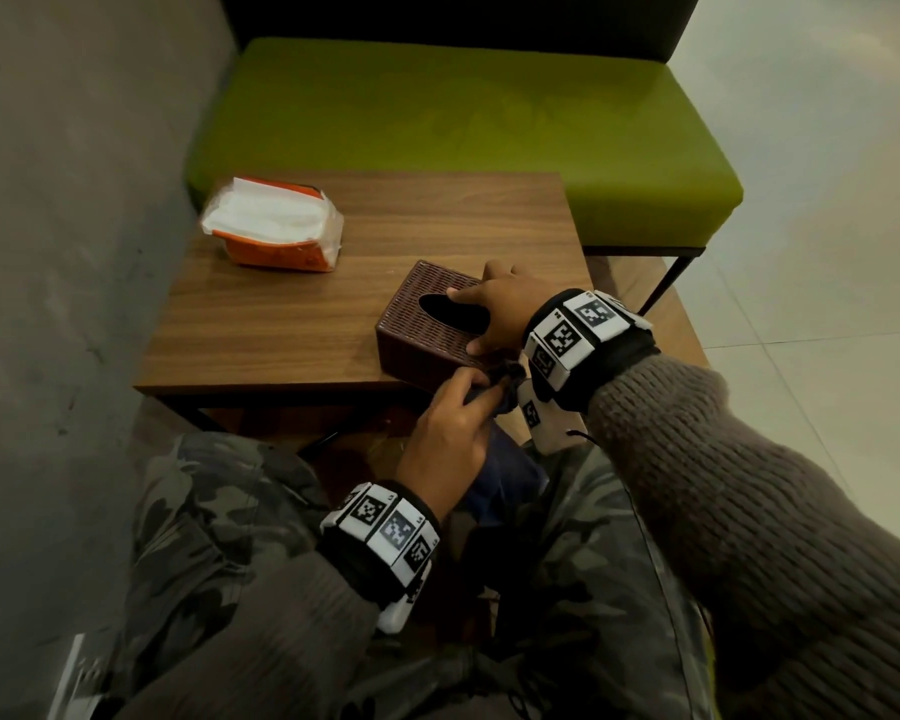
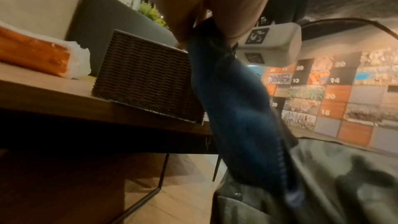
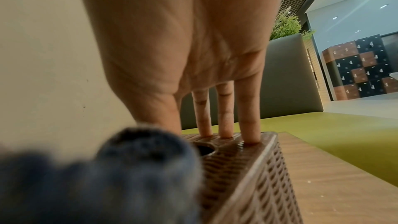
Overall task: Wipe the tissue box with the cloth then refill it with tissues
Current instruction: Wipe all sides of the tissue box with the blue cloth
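A brown woven tissue box stands near the front edge of the wooden table; its oval top slot is dark. My right hand rests on the lid, and its straight fingers press down beside the slot on the tissue box. My left hand grips a dark blue cloth at the box's near corner. The cloth hangs below the table edge next to the box. An open orange pack of white tissues lies at the table's back left.
A green padded bench stands just behind the table, and a grey wall runs along the left. My camouflage-trousered legs are under the table's front edge. Tiled floor lies to the right.
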A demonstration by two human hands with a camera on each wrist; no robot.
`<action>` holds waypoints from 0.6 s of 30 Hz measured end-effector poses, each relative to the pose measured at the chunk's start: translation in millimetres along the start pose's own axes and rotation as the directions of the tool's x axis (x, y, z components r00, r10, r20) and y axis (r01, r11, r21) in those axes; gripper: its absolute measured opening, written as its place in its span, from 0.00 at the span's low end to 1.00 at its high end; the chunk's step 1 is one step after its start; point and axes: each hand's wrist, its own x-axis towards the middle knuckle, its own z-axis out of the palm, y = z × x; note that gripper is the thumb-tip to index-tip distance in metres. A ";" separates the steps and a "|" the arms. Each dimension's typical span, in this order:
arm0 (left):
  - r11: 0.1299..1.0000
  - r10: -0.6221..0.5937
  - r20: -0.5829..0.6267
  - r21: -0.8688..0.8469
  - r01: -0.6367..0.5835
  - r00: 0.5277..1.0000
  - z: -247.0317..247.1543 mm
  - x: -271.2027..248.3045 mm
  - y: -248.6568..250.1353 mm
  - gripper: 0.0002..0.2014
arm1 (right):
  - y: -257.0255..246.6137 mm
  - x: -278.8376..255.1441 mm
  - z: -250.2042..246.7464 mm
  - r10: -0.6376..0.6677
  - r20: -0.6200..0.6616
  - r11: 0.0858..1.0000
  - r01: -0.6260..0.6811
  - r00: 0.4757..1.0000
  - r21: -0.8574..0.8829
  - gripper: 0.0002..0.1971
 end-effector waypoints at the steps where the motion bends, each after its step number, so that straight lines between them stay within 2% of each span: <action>1: 0.999 0.033 0.021 0.042 -0.034 0.999 -3.4 0.8 0.2 0.18 | -0.4 0.6 -0.4 -0.001 0.003 1.000 0.001 1.000 0.003 0.40; 4: 0.991 0.074 0.021 0.107 -0.076 0.997 -16.7 2.3 -5.9 0.19 | -1.1 0.2 0.3 -0.003 -0.004 1.000 0.003 1.000 0.005 0.40; 7: 0.992 -0.087 -0.119 0.084 0.098 0.989 -40.4 4.6 -33.7 0.23 | -0.8 0.3 0.9 -0.007 0.004 1.000 0.007 1.000 0.007 0.39; 10: 0.969 -0.234 -0.241 0.026 0.247 0.942 -65.4 23.8 -58.4 0.20 | -1.1 1.3 -0.1 0.000 0.012 1.000 0.001 1.000 -0.001 0.40; 14: 0.946 -0.307 -0.234 0.033 0.323 0.922 -71.5 43.7 -58.0 0.18 | -9.8 0.2 3.3 0.022 -0.016 1.000 -0.021 1.000 0.005 0.40; 18: 0.977 -0.213 -0.143 0.000 0.215 0.967 -46.4 21.9 -27.4 0.19 | -20.8 -1.9 12.1 0.060 -0.123 0.998 -0.064 0.991 -0.027 0.32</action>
